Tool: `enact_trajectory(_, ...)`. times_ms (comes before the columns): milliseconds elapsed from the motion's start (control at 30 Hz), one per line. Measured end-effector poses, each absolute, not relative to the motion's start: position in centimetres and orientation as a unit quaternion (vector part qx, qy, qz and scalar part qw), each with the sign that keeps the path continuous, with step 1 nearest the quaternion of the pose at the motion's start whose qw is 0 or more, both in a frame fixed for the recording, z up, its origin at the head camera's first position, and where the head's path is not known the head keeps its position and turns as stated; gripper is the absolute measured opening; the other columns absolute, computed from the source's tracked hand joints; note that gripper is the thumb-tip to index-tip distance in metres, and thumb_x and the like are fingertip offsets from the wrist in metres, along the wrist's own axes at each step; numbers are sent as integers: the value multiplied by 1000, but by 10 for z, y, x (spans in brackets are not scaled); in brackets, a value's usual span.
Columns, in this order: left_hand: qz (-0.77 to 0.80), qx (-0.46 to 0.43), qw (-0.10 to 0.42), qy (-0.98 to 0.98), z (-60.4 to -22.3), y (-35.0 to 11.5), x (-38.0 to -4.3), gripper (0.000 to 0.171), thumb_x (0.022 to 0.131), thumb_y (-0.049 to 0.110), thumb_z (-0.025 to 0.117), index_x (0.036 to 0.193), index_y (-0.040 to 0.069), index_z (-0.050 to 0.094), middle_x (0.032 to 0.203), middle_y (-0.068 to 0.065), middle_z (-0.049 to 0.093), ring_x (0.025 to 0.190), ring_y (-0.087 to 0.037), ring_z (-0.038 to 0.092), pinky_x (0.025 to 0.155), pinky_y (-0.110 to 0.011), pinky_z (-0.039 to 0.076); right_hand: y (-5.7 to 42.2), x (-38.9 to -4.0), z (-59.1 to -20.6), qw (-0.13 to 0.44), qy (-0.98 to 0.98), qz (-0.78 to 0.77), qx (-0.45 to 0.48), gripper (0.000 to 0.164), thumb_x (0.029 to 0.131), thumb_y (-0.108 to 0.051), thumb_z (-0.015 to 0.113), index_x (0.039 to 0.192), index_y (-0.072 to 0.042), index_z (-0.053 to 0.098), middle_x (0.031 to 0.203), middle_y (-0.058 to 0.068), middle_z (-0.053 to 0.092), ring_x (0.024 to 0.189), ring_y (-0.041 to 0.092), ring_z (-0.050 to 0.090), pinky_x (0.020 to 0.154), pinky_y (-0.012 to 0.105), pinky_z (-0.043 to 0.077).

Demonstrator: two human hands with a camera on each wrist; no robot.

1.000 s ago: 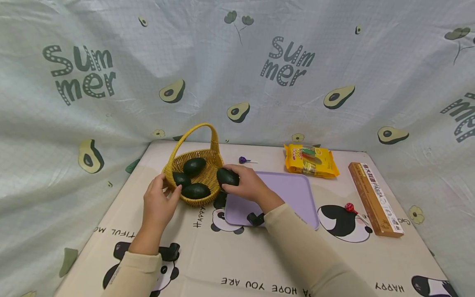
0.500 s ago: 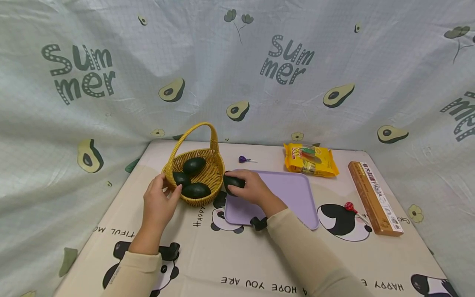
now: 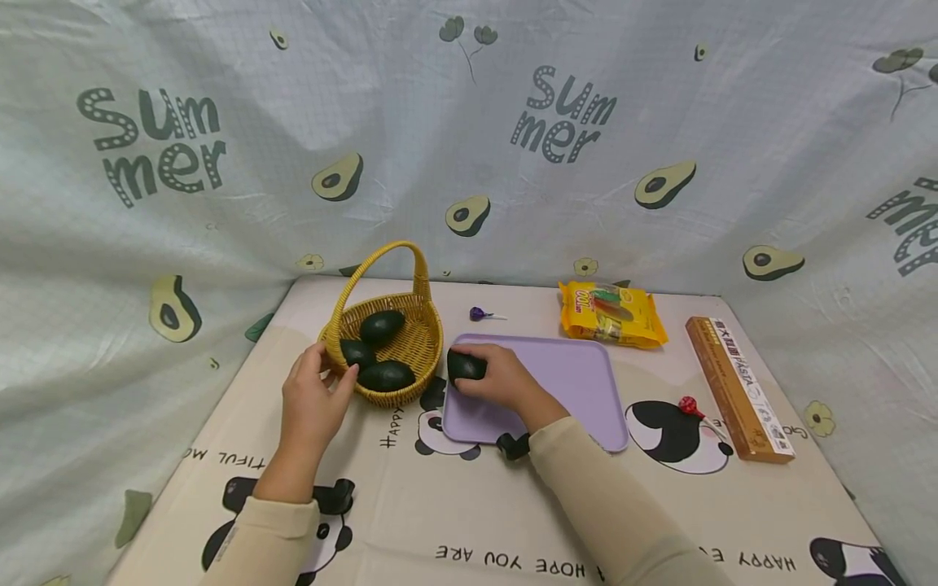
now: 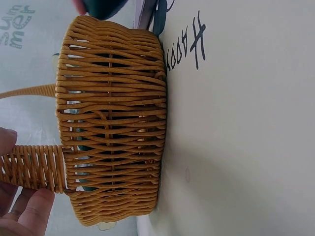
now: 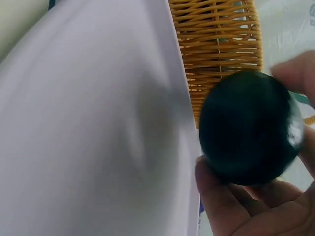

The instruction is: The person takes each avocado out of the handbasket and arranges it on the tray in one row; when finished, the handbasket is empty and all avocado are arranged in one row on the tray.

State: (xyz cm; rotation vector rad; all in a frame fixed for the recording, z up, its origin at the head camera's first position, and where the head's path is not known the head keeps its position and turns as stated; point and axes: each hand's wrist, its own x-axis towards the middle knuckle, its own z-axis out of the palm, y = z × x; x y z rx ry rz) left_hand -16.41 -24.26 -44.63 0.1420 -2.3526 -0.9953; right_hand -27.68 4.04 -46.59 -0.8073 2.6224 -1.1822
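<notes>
My right hand (image 3: 506, 378) holds a dark green avocado (image 3: 465, 368) above the left edge of a purple tray (image 3: 564, 391); fingers and thumb are round it in the right wrist view. A yellow wicker basket (image 3: 425, 346) stands just left of the tray. Inside it lie three more avocados, among them a rear one (image 3: 383, 328) and a front one (image 3: 386, 376). My left hand (image 3: 315, 407) pinches the base of the basket's handle (image 4: 34, 167), thumb on one side and fingers on the other. In the left wrist view, the basket wall hides most of its contents.
Behind the tray lies a purple lollipop (image 3: 479, 314). A yellow snack packet (image 3: 611, 315) is at the back right. A red lollipop (image 3: 689, 406) and a long brown pasta box (image 3: 740, 391) lie right of the tray. A printed curtain (image 3: 410, 122) rises behind the table.
My right hand has carried the avocado from the basket's right rim to over the tray's left edge, moving right and slightly toward me. My left hand stays at the basket handle.
</notes>
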Motion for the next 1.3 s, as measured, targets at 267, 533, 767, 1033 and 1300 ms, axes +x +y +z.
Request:
enact_trajectory(267,-374,52,289,-880,-445,-243,-164,48,91,10,78,132,-2,54,120,-19,61,114,-34,65,92,-46,62,39,-278,-471,109,874,-387,-273,66,81,-27,81,143,-20,62,135,5,67,114,23,62,102,44,57)
enact_trajectory(533,-374,51,290,-879,-446,-245,-164,47,91,10,78,131,-1,55,119,-18,61,113,-33,66,92,-45,62,33,-276,-474,91,891,-373,-244,61,83,-35,81,139,-17,65,127,6,71,108,22,64,98,41,59)
enact_trajectory(767,-377,48,287,-879,-446,-246,-164,48,91,10,78,132,0,54,120,-17,61,114,-33,65,93,-45,62,29,-271,-472,81,907,-361,-204,63,81,-42,82,136,-15,66,125,6,72,108,23,64,96,41,59)
enact_trajectory(1033,-378,49,283,-880,-447,-246,-165,49,91,11,78,132,0,54,120,-18,61,114,-33,65,93,-45,62,28,-267,-472,81,914,-354,-184,68,80,-51,83,135,-17,63,127,5,70,108,22,64,95,42,59)
enact_trajectory(1300,-379,44,286,-879,-449,-246,-166,49,91,10,79,132,0,54,119,-17,61,113,-33,66,92,-45,62,31,-267,-475,84,916,-349,-177,75,77,-56,85,139,-21,60,132,7,68,112,24,64,99,43,58)
